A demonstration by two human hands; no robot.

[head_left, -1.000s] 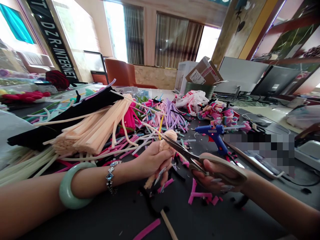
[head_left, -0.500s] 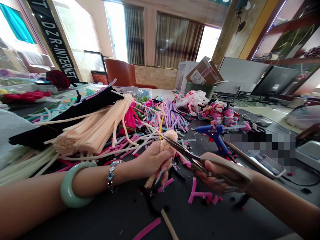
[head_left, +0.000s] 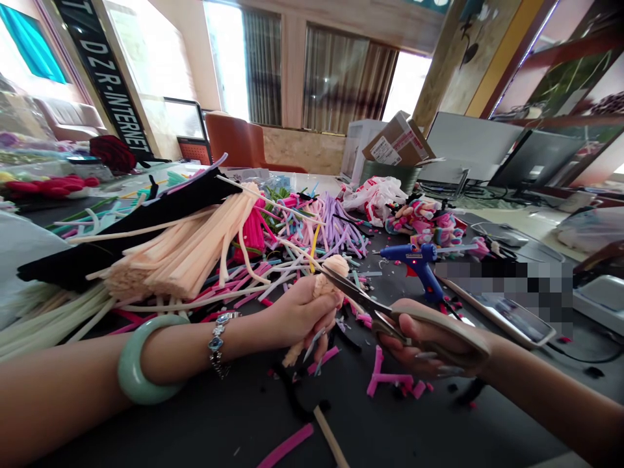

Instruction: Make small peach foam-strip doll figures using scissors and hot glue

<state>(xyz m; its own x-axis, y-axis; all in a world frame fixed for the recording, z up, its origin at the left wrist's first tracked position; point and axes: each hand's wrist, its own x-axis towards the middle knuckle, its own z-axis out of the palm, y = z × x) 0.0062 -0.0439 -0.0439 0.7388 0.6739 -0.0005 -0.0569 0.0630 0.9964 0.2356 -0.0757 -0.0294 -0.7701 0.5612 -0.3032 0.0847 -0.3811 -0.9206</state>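
Note:
My left hand [head_left: 305, 315] is closed around a small peach fuzzy piece [head_left: 335, 265], whose rounded top sticks out above the fingers and whose thin tail hangs below them. My right hand [head_left: 422, 338] grips a pair of scissors [head_left: 358, 296] by the handles. The blades point up and left, with their tips at the peach piece; whether they touch it is hard to tell. Left of my hands lies a thick bundle of peach stems [head_left: 180, 253].
A blue glue gun [head_left: 414, 257] lies beyond my right hand, near a phone [head_left: 507, 312]. Pink offcuts [head_left: 390, 377] are scattered on the dark table [head_left: 390, 429]. Purple stems [head_left: 341, 224], a plastic bag [head_left: 375, 195] and a cardboard box [head_left: 400, 143] stand farther back.
The peach piece and my left hand have shifted very slightly. My right hand and the scissors look almost unmoved.

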